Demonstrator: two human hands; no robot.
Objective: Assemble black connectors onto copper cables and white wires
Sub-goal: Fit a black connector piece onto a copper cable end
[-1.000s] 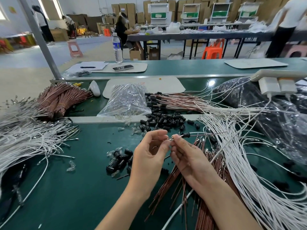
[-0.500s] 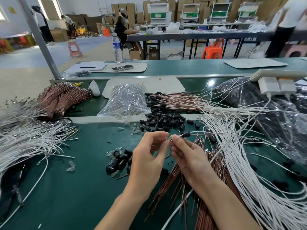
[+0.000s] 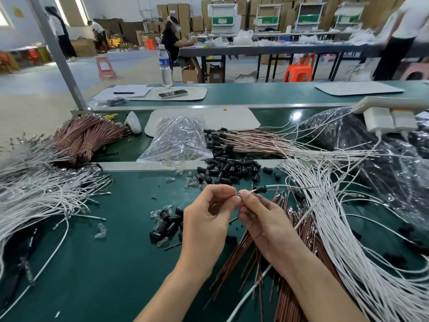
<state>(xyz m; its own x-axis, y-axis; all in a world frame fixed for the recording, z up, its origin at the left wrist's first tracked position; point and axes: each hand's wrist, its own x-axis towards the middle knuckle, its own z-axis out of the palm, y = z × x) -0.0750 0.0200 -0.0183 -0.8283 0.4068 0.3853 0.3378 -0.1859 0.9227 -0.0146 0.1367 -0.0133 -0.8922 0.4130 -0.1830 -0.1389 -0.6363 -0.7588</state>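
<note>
Black connector (image 3: 261,189) — on white wire (image 3: 276,185).

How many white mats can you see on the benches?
3. The near mat lies behind the clear bag; the left mat carries a phone; the right mat sits far right. More may be hidden.

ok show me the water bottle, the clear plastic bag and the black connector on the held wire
water bottle (image 3: 165,67): head view, middle of its body
clear plastic bag (image 3: 178,139): head view, middle of the bag
black connector (image 3: 260,190): head view, its barrel
</note>
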